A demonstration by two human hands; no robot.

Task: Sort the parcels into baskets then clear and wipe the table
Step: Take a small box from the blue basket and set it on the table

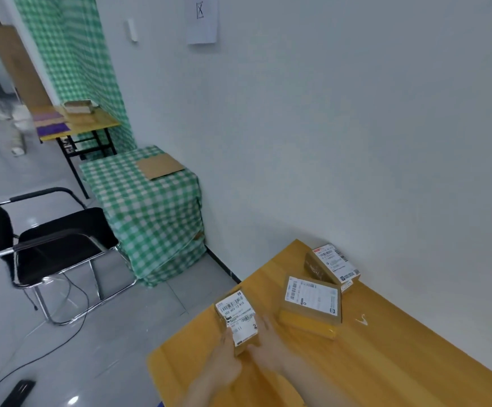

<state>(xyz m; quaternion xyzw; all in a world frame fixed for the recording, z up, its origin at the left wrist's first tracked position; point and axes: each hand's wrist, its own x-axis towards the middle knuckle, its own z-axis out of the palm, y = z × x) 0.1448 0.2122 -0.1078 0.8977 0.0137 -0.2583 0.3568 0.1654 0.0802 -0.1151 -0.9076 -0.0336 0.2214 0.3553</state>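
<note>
Head view: left hand and right hand clamp a small labelled parcel between them at the wooden table's left edge, label up, long axis pointing away. Two more parcels sit near the wall; right half bare.

The desk is smooth yellow wood with a soft sheen. The parcels are matt brown cardboard under white paper labels. At nine o'clock, the chair has shiny chrome tubing, and the floor is glossy tile.
</note>
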